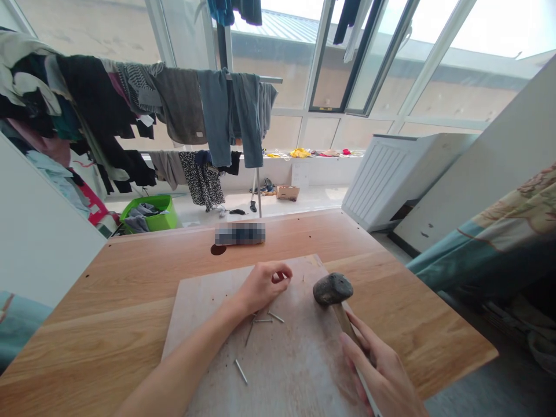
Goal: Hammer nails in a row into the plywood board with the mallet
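Wooden board (291, 365) likely shields the counter (108, 313). At its three o'clock, right hand (380, 359) grips the hammer (333, 288); near twelve, left hand (264, 284) curls, pinch unclear.

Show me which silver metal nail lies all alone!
The thin silver metal nail lowest in the picture; the other lying nails cluster higher up near the bare left hand.

The left forearm (186, 353) is bare along all its visible length; it is long and slim, and becomes wider towards the lower border of the view. Its wrist (237, 307) is narrow and passes smoothly into the left hand (264, 284), which is also bare, with a rounded back. The right hand (380, 362) is bare too, and its thumb (355, 350) is slender. The finer details of the skin are too small to tell.
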### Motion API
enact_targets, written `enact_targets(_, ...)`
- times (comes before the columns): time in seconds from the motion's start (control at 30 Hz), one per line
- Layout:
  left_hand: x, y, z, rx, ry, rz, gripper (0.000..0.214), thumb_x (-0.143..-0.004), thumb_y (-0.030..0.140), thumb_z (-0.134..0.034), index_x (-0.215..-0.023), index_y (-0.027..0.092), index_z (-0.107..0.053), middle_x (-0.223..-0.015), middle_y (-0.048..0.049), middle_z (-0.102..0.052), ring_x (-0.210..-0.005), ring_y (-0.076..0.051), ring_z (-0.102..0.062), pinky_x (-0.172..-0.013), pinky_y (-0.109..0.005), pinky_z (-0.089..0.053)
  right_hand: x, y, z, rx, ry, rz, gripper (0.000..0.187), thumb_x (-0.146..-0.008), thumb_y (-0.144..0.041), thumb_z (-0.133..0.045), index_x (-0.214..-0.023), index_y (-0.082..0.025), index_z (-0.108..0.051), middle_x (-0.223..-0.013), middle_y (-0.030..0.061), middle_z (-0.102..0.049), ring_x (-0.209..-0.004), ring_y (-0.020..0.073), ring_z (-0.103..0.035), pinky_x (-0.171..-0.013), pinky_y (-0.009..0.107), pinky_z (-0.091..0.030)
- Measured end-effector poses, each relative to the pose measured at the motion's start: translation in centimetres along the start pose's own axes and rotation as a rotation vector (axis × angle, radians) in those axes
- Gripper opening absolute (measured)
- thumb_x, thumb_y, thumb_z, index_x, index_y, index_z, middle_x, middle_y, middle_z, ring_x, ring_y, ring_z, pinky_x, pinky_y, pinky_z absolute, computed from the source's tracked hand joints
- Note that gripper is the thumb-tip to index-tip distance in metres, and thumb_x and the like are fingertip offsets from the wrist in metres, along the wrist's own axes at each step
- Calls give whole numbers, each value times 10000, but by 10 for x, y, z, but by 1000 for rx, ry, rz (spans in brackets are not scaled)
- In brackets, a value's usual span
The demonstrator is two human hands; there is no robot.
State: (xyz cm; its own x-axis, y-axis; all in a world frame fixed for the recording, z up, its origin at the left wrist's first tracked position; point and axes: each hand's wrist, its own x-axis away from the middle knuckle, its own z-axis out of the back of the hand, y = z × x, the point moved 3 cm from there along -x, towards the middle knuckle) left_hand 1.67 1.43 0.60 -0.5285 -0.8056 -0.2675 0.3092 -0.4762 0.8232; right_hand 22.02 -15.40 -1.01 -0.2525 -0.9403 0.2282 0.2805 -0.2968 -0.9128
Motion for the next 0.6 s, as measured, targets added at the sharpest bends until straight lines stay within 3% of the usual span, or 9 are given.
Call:
enact_targets(0.17, 0, -1, -1, 19, -16, -10, 126, -854, 160, -630, -927, 176, -731, -784, -2, -717, -675, -113, -607, -669, -214, -502, -10, -28, -2, -51, 18, 77, 724, -881, -544, -596, -1494, -169, -509, -583, -35, -568, -415, 145, -499, -387, 237, -442)
enact_targets(0.3, 0, -4, -3, 22, -18, -1, 197, -872, 173, -627, -1048, 182, -715, -832, -15, -743, -700, -123, -641, -698, -231, -528, -24, -52, -15, -181, -86, 140, 628, -910, -502, -605, -1464, -215, -537, -771, -2, -622, -437, 99, -473, -388, 210, -417)
enact_targets(0.47, 0, -4, -4, 47, -5, 12, 305, -856, 153, -653, -1157, 198, -671, -871, -9, -763, -730, -128, -675, -724, -229, -542, -22, -56, -32, -304, -159, 155, 612, -918, -485, -631, -1464, -229, -531, -763, -22, -574, -440, 89, -476, -381, 209, -451)
enact_targets(0.6, 0, -1, -3, 50, 7, 7, 341, -840, 132, -667, -1174, 198, -679, -865, -3, -762, -708, -124, -683, -703, -215, -541, -11, -57, -36, -331, -170, 119, 578, -912, -507, -629, -1423, -244, -569, -788, -24, -578, -388, 61, -456, -306, 180, -408)
